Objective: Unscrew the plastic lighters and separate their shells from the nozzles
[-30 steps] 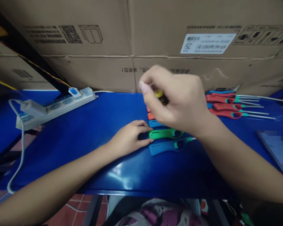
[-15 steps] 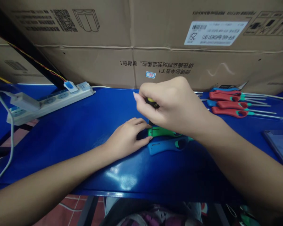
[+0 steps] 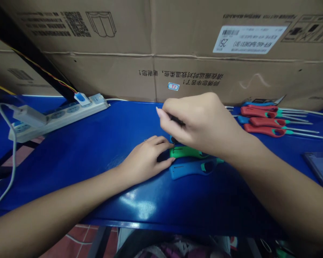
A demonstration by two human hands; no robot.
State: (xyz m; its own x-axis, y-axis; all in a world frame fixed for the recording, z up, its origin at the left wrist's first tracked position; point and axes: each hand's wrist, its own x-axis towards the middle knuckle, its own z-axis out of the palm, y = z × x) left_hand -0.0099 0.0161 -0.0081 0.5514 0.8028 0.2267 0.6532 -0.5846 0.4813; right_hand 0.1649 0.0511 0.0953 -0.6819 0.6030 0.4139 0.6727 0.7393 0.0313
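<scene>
My left hand (image 3: 146, 156) rests on the blue table, its thumb and forefinger pinching the handle end of a green long-necked lighter (image 3: 187, 152). My right hand (image 3: 201, 123) is closed in a fist above that lighter, gripping a screwdriver (image 3: 173, 146). The thin shaft points down at the lighter's handle end; my fist hides nearly all of the screwdriver's handle. A blue lighter (image 3: 190, 170) lies alongside on the near side. Just beyond the green one, a bit of another blue piece (image 3: 172, 139) shows, mostly covered by my right hand.
Several red lighters (image 3: 266, 130) and some blue ones lie in a pile at the back right, metal necks pointing right. A phone (image 3: 319, 168) lies at the right edge. At the back left is a power strip (image 3: 57, 116) with plugs and cables. Cardboard boxes (image 3: 118, 73) stand behind the table.
My right hand has dropped slightly, and the yellow on the screwdriver handle no longer shows. The left hand keeps its pinch on the green lighter. The whole view has shifted a little.
</scene>
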